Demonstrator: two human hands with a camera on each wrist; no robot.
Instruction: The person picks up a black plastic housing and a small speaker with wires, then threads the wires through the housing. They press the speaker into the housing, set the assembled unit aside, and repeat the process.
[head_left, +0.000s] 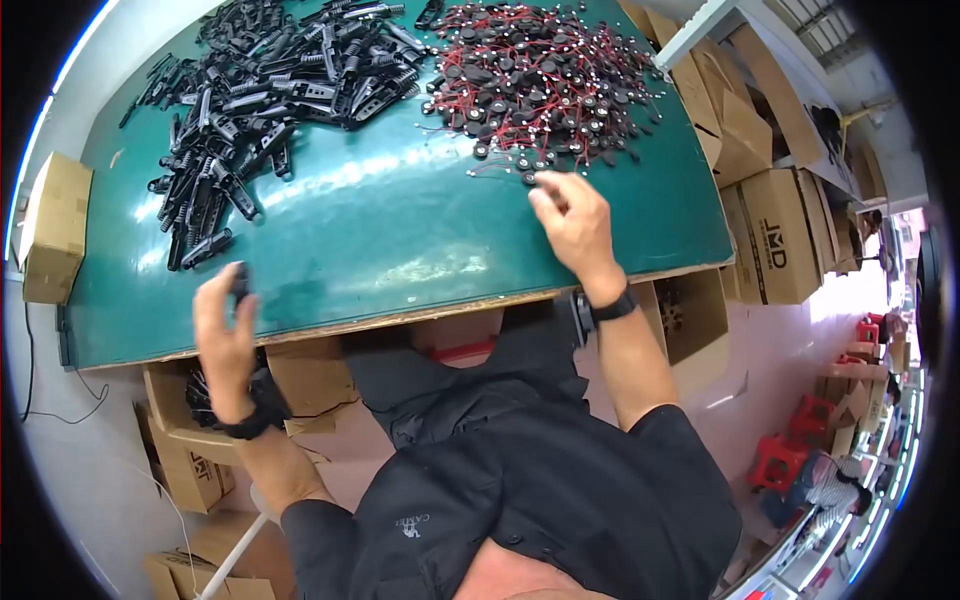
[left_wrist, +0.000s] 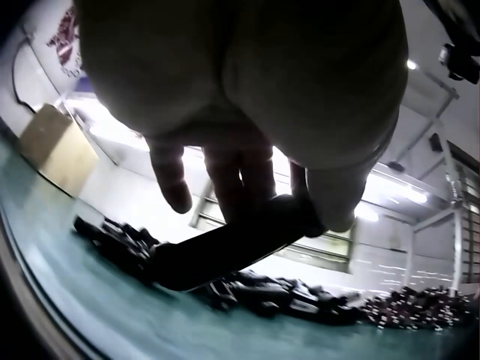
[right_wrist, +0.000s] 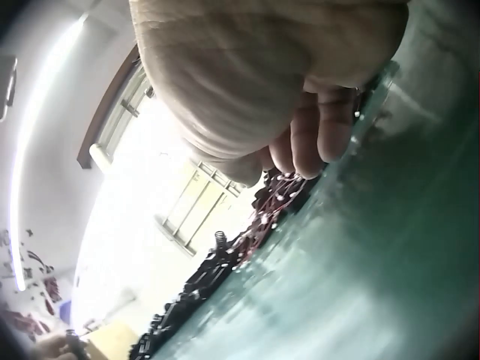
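My left hand [head_left: 225,335] is at the left front of the green table and pinches a black part [head_left: 240,282]. In the left wrist view the long dark part [left_wrist: 232,244] lies between the thumb and fingers of the hand [left_wrist: 240,90]. The right hand [head_left: 578,225] is at the near edge of a heap of round black pieces with red wires [head_left: 540,85], its fingers bent by one round piece [head_left: 529,178]. Whether it grips that piece I cannot tell. From the right wrist, the hand's [right_wrist: 255,82] fingertips are curled beside the heap [right_wrist: 277,202].
A large heap of black clip-like parts [head_left: 300,75] covers the table's back left. The green table top [head_left: 380,220] lies between the hands and the heaps. A cardboard box [head_left: 57,225] stands by the left edge, another box [head_left: 775,240] at the right.
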